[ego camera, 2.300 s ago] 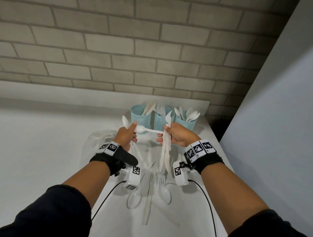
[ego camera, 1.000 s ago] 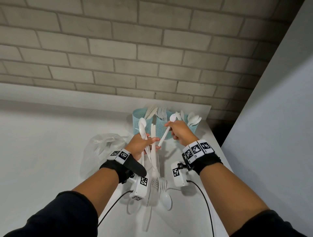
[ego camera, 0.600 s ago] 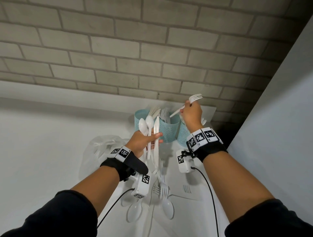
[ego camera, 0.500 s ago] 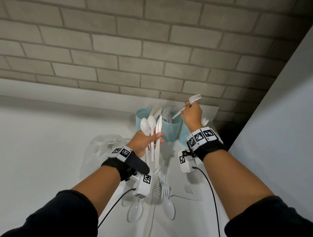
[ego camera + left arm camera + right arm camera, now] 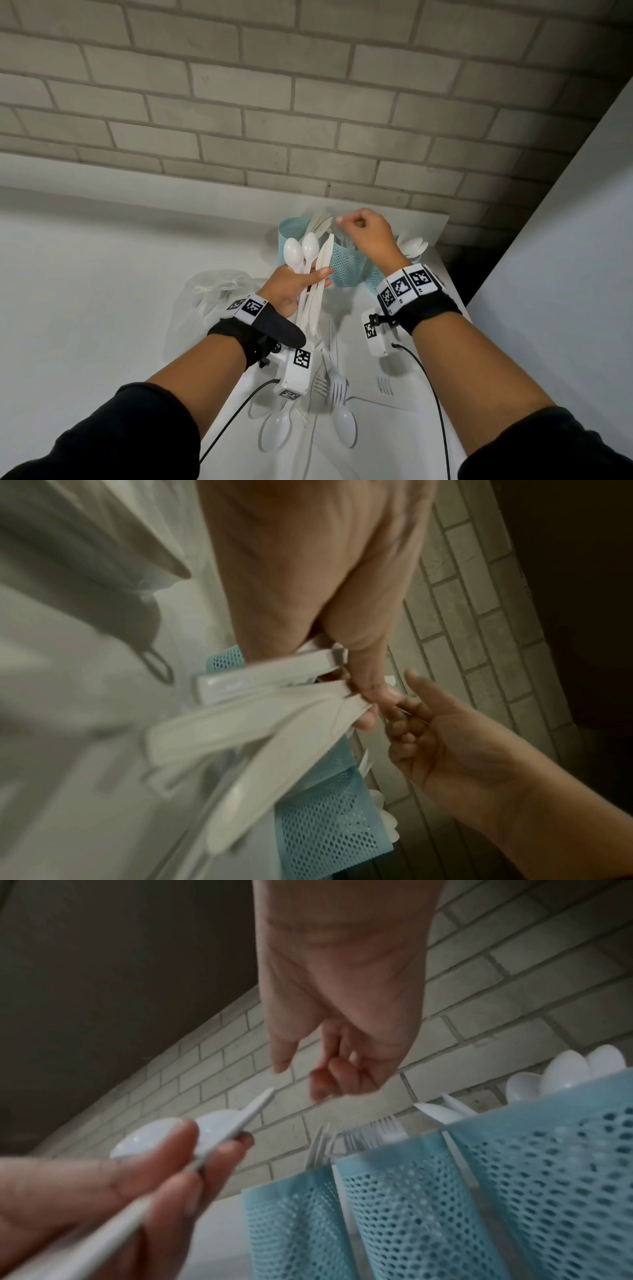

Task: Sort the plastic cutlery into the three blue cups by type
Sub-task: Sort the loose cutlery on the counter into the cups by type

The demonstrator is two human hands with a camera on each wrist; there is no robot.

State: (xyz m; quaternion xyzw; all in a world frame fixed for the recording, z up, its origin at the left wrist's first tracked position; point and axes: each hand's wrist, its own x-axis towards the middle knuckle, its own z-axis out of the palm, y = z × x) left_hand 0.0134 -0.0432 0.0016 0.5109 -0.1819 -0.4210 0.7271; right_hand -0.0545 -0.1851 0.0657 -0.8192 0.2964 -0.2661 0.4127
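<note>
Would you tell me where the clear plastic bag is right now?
In the head view, the clear plastic bag lies crumpled on the white table, just left of the left hand and its spoons.

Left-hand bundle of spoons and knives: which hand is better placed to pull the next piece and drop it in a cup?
Right. The right hand holds nothing and hovers over the blue cups, beside the bundle. The left hand grips that bundle.
</note>
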